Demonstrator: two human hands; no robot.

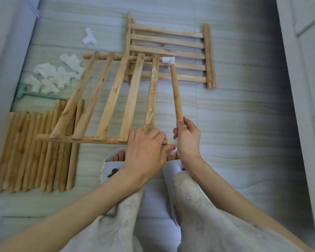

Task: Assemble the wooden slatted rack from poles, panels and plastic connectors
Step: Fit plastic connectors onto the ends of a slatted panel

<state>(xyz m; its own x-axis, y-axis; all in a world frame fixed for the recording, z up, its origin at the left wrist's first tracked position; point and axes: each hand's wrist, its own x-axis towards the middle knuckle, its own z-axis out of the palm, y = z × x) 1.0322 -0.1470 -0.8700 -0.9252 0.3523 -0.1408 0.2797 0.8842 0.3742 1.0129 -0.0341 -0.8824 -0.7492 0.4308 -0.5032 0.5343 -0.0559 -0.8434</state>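
Lying on the pale floor, a slatted panel is stretching from the far rail down to the near rail, where the left hand is resting with its fingers curled over the rail's right end. The right hand is wrapping its fingers round the near end of a pole and a white connector that is sitting between the two hands; how the connector is meeting the rail is hidden by the fingers. A second white connector is capping the pole's far end, just beside the panel's far rail. Another slatted panel is lying farther off, partly covered by the first. To the left, a row of loose poles is lying near, a heap of connectors farther away, with a green tool between them, its head cut short by blur. One lone connector is lying far left. Slippers are showing beneath the hands. No writing is legible anywhere.
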